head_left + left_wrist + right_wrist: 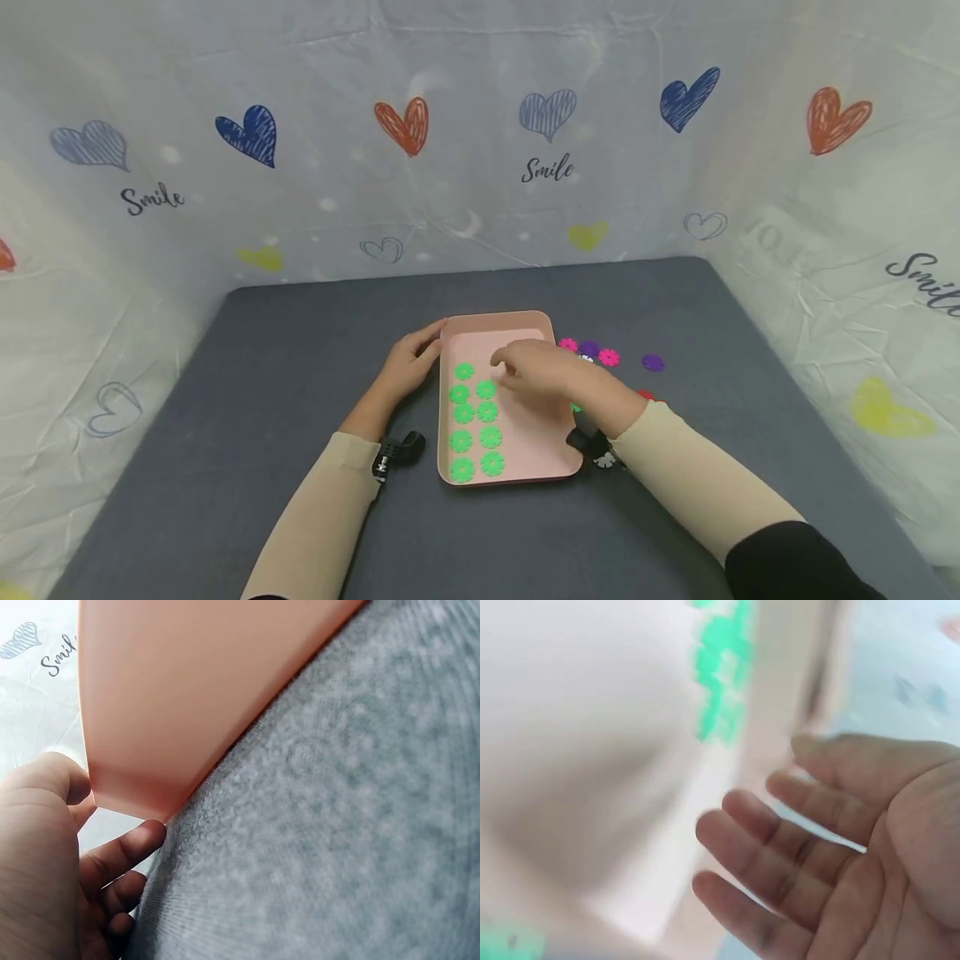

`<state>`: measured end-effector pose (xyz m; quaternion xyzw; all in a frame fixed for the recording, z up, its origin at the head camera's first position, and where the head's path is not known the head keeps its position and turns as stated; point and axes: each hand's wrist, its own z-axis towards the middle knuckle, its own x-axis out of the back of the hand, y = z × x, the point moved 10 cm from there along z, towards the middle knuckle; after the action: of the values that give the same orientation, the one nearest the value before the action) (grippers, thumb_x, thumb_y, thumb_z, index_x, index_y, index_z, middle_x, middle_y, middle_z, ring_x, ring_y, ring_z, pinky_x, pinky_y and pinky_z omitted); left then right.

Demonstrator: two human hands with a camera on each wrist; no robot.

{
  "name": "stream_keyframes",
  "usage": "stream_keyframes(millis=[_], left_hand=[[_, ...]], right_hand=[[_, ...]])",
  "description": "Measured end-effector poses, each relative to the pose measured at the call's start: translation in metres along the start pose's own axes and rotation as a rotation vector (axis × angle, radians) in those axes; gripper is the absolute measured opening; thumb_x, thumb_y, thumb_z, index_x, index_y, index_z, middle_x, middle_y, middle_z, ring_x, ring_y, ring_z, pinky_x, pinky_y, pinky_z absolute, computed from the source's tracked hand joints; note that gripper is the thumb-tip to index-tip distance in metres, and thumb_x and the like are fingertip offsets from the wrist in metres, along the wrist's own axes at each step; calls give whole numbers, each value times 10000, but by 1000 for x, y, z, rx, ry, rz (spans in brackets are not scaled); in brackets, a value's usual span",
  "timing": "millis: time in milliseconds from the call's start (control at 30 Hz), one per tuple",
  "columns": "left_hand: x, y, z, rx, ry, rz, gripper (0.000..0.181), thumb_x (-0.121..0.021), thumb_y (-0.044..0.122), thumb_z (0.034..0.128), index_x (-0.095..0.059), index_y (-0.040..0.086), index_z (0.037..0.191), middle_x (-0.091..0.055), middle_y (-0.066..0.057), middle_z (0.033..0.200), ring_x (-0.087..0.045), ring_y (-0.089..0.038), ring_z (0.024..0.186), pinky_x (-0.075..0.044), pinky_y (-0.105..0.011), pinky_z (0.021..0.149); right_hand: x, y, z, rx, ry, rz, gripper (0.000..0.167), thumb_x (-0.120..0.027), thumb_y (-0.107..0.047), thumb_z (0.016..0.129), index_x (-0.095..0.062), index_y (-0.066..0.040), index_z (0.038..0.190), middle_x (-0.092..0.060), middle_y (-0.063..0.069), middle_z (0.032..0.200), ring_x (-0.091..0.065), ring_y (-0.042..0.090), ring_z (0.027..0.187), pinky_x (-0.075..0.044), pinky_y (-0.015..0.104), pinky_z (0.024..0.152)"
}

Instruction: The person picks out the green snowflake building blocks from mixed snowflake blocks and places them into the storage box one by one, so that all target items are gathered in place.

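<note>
A shallow pink tray (pixel 538 450) lies lengthwise on the table. Inside, along its left side, green flower-shaped discs (pixel 487 412) form two columns. My left hand (pixel 405 367) holds the tray's far left corner; in the left wrist view its thumb (pixel 64 776) lies at the rim and a fingertip touches the lower edge. Over the tray's middle hovers my right hand (pixel 542 367). The right wrist view shows its fingers (pixel 742 847) loosely bent, apart from one another, with nothing between them. Green discs (pixel 724 667) look blurred there.
To the right of the tray lie loose discs: pink (pixel 609 357), purple (pixel 653 362), red (pixel 645 395) and white (pixel 604 460). The right forearm hides part of that group. Behind the dark grey table (pixel 315 333) hangs a pale curtain (pixel 465 183) printed with hearts.
</note>
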<state>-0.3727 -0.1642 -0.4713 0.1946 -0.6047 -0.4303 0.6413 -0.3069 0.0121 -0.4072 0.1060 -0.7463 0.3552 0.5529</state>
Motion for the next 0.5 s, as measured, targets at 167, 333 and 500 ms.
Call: stream_keyframes(millis=[167, 333, 500], left_hand=[[1, 2, 1, -4, -3, -12, 476, -537, 246, 1083, -495, 157, 1549, -586, -163, 1442, -557, -359, 1308, -413, -557, 1092], [9, -4, -1, 11, 11, -8, 480, -539, 237, 1083, -490, 137, 1550, -574, -175, 1452, -537, -379, 1321, -400, -582, 1093], [13, -10, -2, 29, 15, -9, 479, -545, 229, 1080, -493, 153, 1550, -561, -169, 1468, -524, -377, 1338, -389, -581, 1103]], right_hand=[[25, 42, -50, -116, 134, 81, 303, -505, -53, 1039, -676, 11, 1281, -701, 127, 1131, -595, 183, 815, -500, 395, 787], [1, 75, -69, -192, 61, 112, 187, -713, -24, 907, -713, -23, 1094, -616, 37, 869, -525, 174, 748, -457, 360, 724], [-16, 83, -62, -222, 51, 78, 191, -839, -134, 812, -703, -94, 939, -560, -5, 776, -507, 157, 709, -437, 333, 658]])
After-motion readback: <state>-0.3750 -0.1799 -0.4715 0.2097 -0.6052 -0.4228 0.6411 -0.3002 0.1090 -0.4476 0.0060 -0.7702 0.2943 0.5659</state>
